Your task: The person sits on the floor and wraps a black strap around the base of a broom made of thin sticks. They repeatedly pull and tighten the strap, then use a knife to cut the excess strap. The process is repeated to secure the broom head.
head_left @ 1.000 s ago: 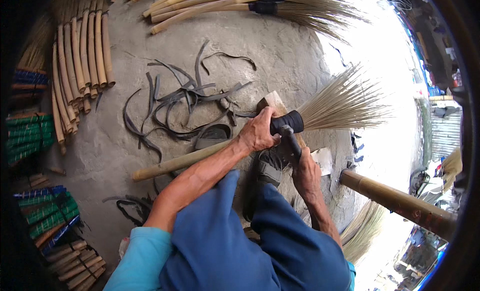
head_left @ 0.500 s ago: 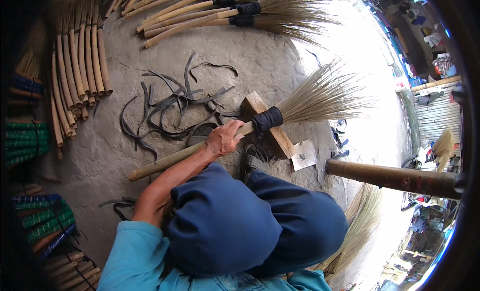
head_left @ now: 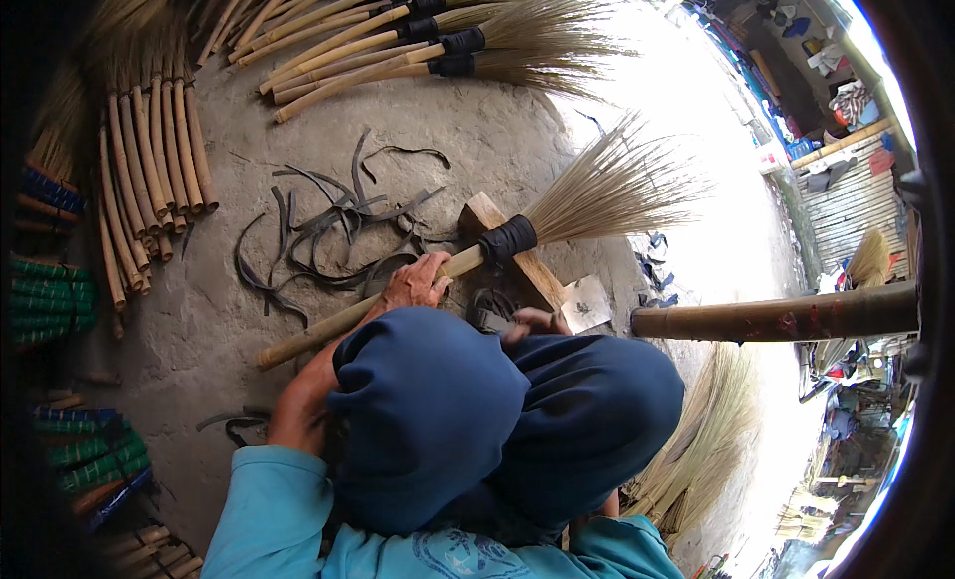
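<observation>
My left hand [head_left: 413,284] is closed around the bamboo handle of a grass broom [head_left: 328,336]. Black rubber binding [head_left: 508,239] wraps the broom's neck, which lies across a wooden block [head_left: 535,279]. The pale bristles [head_left: 607,191] fan out to the upper right. My right hand [head_left: 538,323] shows just beyond my right knee, partly hidden by it, close to the block's near end. Its fingers are blurred, and I cannot make out anything in them. A dark sandal [head_left: 491,308] on my foot shows between the knees and the block.
Loose black rubber strips [head_left: 343,216] litter the ground past my left hand. Finished brooms [head_left: 368,57] lie at the far side; bundled handles [head_left: 149,151] stand left. A bamboo pole [head_left: 766,318] juts in from the right, near loose grass [head_left: 706,430]. A paper piece [head_left: 587,303] lies beside the block.
My right hand has come into view beyond the right knee. My left hand sits slightly farther from the binding along the handle. The whole view has shifted a little.
</observation>
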A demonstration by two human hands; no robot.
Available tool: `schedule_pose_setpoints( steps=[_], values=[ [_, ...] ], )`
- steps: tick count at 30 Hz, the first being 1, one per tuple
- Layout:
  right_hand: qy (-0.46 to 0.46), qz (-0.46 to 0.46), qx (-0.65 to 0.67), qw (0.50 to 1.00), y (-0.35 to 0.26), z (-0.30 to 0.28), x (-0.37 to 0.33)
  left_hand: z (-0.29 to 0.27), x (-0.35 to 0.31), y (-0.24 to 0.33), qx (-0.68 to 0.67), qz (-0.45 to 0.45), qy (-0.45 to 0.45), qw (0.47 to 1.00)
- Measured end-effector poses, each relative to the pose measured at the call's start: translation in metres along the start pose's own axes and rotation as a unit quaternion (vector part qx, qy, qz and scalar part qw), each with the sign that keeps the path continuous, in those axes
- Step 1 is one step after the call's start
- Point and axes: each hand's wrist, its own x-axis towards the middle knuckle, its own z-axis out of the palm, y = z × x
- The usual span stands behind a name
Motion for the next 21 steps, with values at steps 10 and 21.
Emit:
schedule_pose_setpoints(
  steps=[10,21],
  values=[
    [-0.031,0.110,-0.080,0.990,-0.002,0.007,-0.017,-0.002,0.002,-0.001,-0.035,0.006,0.019,0.999],
    [0.268,-0.163,-0.796,0.518,-0.029,-0.107,0.118,-0.008,0.033,0.015,-0.043,-0.116,-0.058,0.991]
  ],
)
